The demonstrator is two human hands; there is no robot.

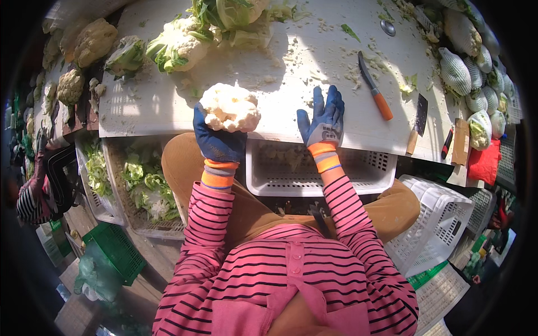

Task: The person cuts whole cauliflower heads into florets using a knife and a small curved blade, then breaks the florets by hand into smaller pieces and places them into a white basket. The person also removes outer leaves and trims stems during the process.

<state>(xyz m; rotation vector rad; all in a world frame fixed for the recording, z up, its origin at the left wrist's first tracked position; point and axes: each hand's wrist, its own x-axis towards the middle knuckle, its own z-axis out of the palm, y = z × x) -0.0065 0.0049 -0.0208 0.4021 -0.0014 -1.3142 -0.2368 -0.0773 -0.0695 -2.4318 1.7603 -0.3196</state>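
My left hand [218,138], in a blue-coated work glove, holds a trimmed white cauliflower head [231,107] just above the near edge of the white table [269,96]. The palm and fingers cup it from below and from the left. To the right, my gloved right hand [324,119] reaches over the table edge with fingers apart and nothing in them. A curved knife with an orange handle [381,105] lies on the table beyond that hand, to its right. Leafy cauliflowers [183,44] sit at the far left of the table.
A white plastic crate [321,189] stands under the table edge before me. Another crate [145,227] at left holds leaves. A cleaver [418,117] lies at right, near net-wrapped cauliflowers [456,73]. Stacked white crates [437,227] stand beside my knee. A co-worker's striped sleeve [31,201] shows far left.
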